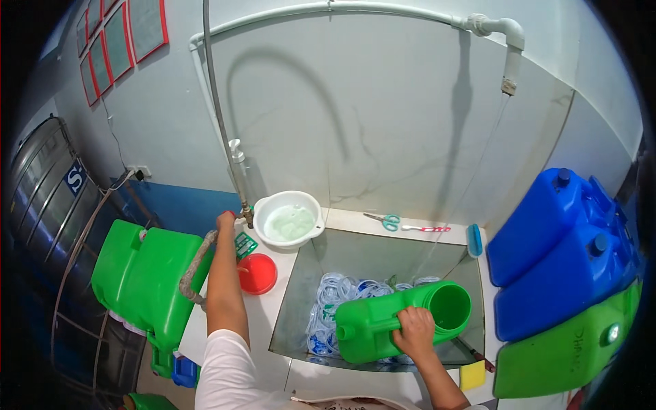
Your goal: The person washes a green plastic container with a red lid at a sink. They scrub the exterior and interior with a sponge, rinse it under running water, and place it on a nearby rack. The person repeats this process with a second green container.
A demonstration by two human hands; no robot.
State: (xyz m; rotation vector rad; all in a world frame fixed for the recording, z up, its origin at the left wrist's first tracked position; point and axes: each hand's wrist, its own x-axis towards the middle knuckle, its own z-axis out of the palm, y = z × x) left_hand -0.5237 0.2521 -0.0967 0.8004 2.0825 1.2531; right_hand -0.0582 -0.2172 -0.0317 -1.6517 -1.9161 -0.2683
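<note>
My right hand [415, 331] is closed round the handle of a green plastic jug [369, 331], tilted on its side over the sink with its wide round mouth facing right. Beneath it, several clear and blue plastic rings [335, 290] lie in the sink [294, 328]. My left hand [227, 220] reaches far forward and is closed at the small handle of a valve [247, 217], at the foot of a thin upright pipe [220, 109]. Its fingertips are partly hidden. Beside that hand stands a white basin [290, 197] of sudsy water, with a red bowl [258, 275] nearer to me.
Blue jerrycans [540, 225] and a green one [567, 348] line the right side. Green containers [150, 280] stand left, beside a steel tank [48, 205]. Scissors [389, 222], a toothbrush [427, 229] and a blue brush [474, 240] rest on the ledge. A yellow sponge [472, 375] lies near right.
</note>
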